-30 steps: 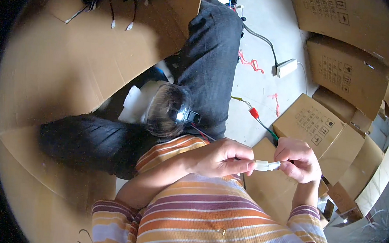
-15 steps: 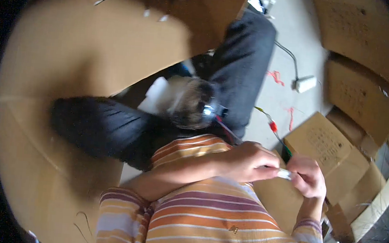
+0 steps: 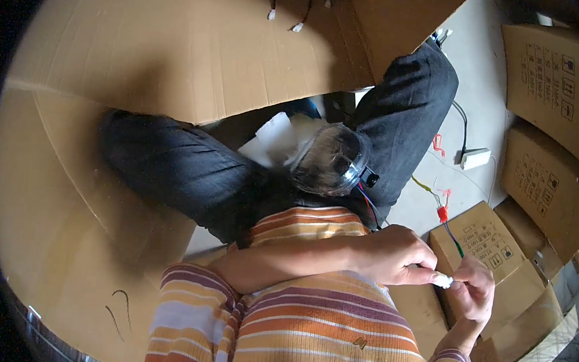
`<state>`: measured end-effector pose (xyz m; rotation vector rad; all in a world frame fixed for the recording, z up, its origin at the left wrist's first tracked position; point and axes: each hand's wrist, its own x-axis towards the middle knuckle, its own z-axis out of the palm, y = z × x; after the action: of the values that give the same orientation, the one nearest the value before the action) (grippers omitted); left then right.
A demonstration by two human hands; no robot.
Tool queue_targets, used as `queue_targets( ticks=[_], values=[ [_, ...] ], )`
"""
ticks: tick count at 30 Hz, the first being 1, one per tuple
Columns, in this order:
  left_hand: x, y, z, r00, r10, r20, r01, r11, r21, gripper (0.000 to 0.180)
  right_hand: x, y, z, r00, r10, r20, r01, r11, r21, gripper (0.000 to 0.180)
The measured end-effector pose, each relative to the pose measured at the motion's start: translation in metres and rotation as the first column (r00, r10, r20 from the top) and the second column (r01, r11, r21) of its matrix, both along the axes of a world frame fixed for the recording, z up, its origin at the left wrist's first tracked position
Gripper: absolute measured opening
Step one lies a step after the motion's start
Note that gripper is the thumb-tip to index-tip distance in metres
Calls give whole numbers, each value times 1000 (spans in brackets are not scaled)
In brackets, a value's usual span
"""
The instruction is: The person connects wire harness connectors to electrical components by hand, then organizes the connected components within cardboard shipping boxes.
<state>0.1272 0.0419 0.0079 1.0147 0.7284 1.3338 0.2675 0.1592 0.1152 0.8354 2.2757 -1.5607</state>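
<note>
Both hands meet at the right side of my striped shirt. Between them is a small white connector (image 3: 442, 280), partly hidden by fingertips. My left hand (image 3: 392, 256), its arm crossing my body, pinches one end between thumb and forefinger. My right hand (image 3: 475, 288) has closed fingers at the connector's other end. A clear rounded lamp-like part (image 3: 332, 160) with a black socket (image 3: 369, 178) rests in my lap. Red and blue wires (image 3: 369, 204) run from it toward my left hand. A thin cable with a red connector (image 3: 442, 214) leads down to my right hand.
A large cardboard sheet (image 3: 143, 54) lies at the left and far side, with white-tipped cables (image 3: 286, 4) on it. Several cardboard boxes (image 3: 556, 79) stand at the right. A white power adapter (image 3: 475, 159) and red string (image 3: 438, 145) lie on the floor. White wrapping (image 3: 272, 139) sits by the lamp.
The view has shifted, so the scene sits further right and sharper. Both hands still hold the white connector; less of it shows between the fingertips now.
</note>
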Motion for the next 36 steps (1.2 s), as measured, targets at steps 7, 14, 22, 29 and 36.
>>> queue_targets(
  ticks=[7,14,22,29,36],
  values=[
    [-30,-6,31,975,46,216,-41,999,-29,18,-21,-12,-16,991,-17,-136,18,1000,3,18],
    [-64,29,74,924,-43,380,-5,992,123,18,-20,-46,-10,806,-589,-60,586,808,-63,16],
    [-170,24,-109,680,620,-392,-733,579,-357,16,-1,39,-1,283,-833,-475,888,415,-198,12],
    [-206,53,-241,261,57,-964,-881,421,-214,32,-9,98,-122,701,-713,-1,695,683,224,10],
    [-212,86,-300,312,-440,-842,-829,306,-468,43,-14,139,-227,646,-758,92,751,653,99,12]
  ],
)
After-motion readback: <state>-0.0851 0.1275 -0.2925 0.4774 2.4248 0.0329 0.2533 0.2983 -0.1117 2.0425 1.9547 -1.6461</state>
